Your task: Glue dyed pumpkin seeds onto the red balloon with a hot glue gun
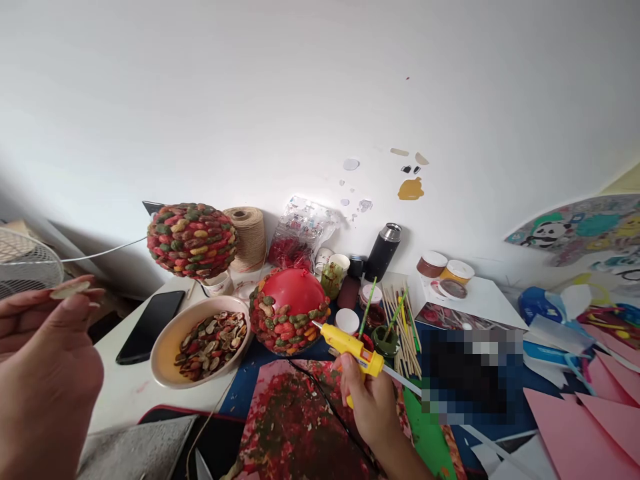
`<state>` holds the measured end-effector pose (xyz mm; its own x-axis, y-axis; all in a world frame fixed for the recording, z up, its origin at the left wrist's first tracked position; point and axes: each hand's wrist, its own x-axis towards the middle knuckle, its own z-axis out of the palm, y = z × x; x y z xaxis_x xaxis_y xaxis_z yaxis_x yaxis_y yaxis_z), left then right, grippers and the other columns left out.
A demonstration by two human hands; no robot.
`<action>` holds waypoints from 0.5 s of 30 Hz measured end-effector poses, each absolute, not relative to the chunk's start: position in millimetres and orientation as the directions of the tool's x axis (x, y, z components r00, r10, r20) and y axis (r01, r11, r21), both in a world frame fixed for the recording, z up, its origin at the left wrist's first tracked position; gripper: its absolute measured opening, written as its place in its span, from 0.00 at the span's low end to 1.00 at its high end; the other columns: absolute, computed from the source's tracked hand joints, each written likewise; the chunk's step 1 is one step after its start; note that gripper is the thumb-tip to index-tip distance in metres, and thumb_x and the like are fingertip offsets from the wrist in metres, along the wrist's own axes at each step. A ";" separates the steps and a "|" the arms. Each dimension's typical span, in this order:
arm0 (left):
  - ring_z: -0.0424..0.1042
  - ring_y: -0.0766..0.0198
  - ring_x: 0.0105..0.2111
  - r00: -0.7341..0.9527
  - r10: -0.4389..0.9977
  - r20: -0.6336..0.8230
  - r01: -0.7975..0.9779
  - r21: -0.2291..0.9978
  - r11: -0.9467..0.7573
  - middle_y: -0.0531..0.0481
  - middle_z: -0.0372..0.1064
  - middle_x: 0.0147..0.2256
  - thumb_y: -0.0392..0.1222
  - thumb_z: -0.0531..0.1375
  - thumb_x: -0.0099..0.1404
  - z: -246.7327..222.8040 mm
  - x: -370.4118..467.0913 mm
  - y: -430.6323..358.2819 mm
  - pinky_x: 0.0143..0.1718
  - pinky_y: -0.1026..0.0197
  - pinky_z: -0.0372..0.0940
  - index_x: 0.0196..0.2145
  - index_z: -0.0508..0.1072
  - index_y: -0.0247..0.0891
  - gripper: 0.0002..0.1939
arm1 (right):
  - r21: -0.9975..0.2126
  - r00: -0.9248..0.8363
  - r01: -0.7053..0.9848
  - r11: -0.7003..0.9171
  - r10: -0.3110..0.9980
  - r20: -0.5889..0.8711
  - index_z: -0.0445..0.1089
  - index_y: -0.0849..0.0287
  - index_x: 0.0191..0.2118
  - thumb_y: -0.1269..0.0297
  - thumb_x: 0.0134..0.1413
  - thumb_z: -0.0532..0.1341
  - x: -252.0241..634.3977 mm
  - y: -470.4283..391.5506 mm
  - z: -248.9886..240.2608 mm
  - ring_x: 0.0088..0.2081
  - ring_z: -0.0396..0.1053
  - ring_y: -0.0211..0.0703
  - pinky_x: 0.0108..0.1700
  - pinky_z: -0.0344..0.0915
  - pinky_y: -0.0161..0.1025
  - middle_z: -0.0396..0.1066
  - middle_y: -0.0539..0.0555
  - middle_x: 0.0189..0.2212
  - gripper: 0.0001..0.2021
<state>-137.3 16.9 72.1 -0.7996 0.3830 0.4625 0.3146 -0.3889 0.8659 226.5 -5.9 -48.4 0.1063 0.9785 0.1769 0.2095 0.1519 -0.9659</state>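
At the left edge, my left hand (55,353) pinches a pale half peanut shell (70,290) between thumb and fingers, its hollow inside showing. My right hand (370,397) grips a yellow hot glue gun (350,347), a white glue stick coming out of its back. The gun's nozzle points left, close to the side of a red balloon (295,290). Painted peanut shells in red, green and brown cover the balloon's lower part; its top is bare. A bowl (159,363) left of the balloon holds many painted shells. Behind it, a ball (193,240) fully covered in shells rests on a paper cup.
A black phone (150,327) lies beside the bowl. Behind stand a twine spool (250,237), a plastic bag (305,230) and a black thermos (384,252). Paint jars (385,341), brushes and wooden sticks (407,340) stand right of the balloon. Pink paper (575,427) lies far right.
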 end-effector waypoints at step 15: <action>0.84 0.55 0.39 0.010 0.717 0.697 0.658 0.535 -0.530 0.50 0.87 0.39 0.43 0.69 0.72 49.6 -35.4 26.8 0.46 0.52 0.75 0.42 0.83 0.47 0.02 | -0.960 0.108 0.203 0.191 0.970 0.216 0.79 0.57 0.34 0.27 0.71 0.58 226.1 -4.5 -31.8 0.17 0.62 0.42 0.21 0.64 0.37 0.61 0.46 0.15 0.35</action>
<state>-35.4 26.8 49.6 0.0100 0.7166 0.6974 0.6580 -0.5299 0.5350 226.1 -4.5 -31.8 0.1079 0.9704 0.2162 0.2025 0.1914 -0.9604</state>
